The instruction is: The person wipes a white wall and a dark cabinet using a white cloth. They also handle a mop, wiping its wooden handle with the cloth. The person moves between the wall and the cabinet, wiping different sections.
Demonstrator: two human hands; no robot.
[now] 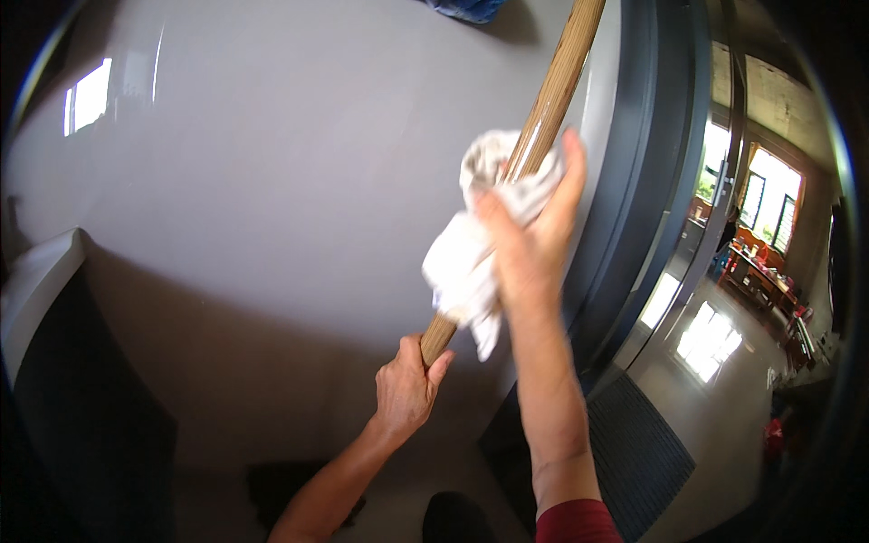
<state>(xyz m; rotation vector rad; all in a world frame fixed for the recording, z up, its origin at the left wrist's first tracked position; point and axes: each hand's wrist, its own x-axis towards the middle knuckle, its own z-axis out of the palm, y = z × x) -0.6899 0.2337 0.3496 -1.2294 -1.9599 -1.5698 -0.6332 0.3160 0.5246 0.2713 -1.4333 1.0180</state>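
A long brown wooden pole [568, 68] slants from the top right of the view down toward the middle. My left hand [405, 389] is closed round its lower end. Higher up, a crumpled white cloth [462, 258] is wrapped about the pole. My right hand [534, 240] grips this cloth against the wood, thumb on one side and fingers on the other. Part of the fingers is hidden by the cloth. A dark red sleeve [579, 522] covers the right forearm below the elbow.
Behind the pole spreads a glossy grey surface [272, 163]. A dark door frame [625, 181] stands close on the right, with a ridged dark mat [638, 452] at its foot. Through the doorway, a cluttered table [765, 271] stands by windows. Something blue [466, 9] lies at the top edge.
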